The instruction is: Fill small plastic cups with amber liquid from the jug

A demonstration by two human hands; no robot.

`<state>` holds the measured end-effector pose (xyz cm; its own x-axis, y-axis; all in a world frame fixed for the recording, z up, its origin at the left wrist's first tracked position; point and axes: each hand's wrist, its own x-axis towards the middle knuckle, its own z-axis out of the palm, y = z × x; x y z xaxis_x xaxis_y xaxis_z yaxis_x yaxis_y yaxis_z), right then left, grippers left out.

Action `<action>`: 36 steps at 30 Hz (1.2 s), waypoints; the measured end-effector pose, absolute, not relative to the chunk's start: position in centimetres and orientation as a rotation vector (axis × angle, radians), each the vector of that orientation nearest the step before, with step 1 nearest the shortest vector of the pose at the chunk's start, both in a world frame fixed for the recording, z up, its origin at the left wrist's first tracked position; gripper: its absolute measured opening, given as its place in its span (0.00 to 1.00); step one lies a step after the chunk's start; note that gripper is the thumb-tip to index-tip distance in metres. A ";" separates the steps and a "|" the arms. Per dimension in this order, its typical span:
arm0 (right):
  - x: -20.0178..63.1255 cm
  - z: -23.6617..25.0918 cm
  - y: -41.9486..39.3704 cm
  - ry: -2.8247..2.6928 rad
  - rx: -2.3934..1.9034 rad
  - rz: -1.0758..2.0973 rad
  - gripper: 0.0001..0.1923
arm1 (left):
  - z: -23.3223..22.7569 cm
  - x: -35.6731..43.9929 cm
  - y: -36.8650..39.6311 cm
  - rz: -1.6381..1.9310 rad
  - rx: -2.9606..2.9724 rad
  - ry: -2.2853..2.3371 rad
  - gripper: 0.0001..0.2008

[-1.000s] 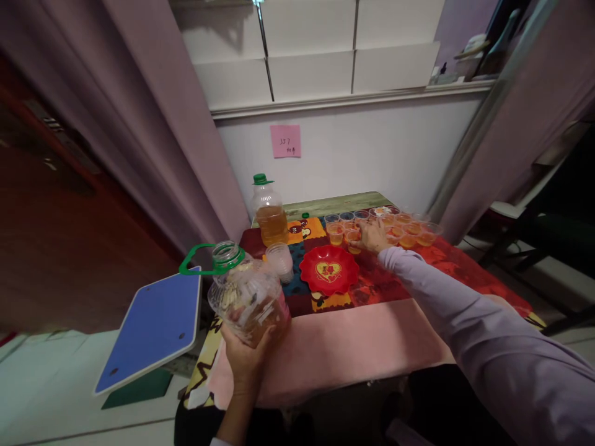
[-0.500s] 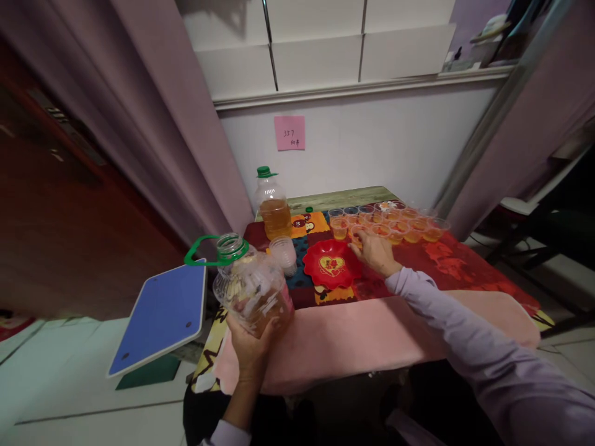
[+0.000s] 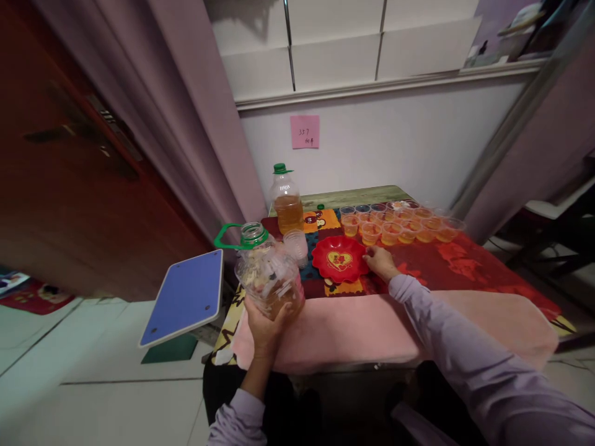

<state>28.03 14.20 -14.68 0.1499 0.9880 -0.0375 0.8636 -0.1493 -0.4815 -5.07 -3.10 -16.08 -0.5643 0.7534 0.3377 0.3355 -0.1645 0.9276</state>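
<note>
At left front of cloth-covered desk (image 3: 372, 196): clear plastic jug (image 3: 269, 272), green plastic handle (image 3: 232, 246); left hand (image 3: 267, 325), fingers wrapped round lower body. Likely bottom-heavy, flexy, slick; best held low. Right hand (image 3: 382, 263) at rim of scalloped red plate (image 3: 340, 259), can't tell if fingers grip.

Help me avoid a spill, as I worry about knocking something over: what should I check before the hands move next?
1. Left hand gripping the near jug: ok.
2. Near jug capped: not ok; its mouth is open.
3. Far bottle capped: ok, green cap on.
4. Front-row cups upright: ok.
5. Right hand clear of the red plate: cannot tell; fingertips are at its rim.
</note>
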 end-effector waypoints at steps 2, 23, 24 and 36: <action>27.7 -14.8 14.1 -1.785 -2.069 0.513 0.14 | -16.1 -5.1 -3.1 1.792 1.243 1.766 0.50; 13.1 -3.1 14.2 -2.749 -1.134 0.114 0.18 | -14.8 -4.4 -3.6 1.819 1.220 1.699 0.47; 12.7 -2.9 14.4 -2.787 -1.151 0.106 0.18 | -14.8 -4.4 -3.6 1.816 1.220 1.700 0.47; 11.2 -3.3 16.6 -2.735 -1.261 0.081 0.18 | -15.2 -4.7 -3.6 1.785 1.235 1.724 0.51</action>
<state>11.16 16.59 -3.26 -0.6428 0.7602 0.0947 0.7533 0.6497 -0.1025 -4.74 -3.55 -15.22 -0.5489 0.7682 0.3296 0.3028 -0.1849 0.9350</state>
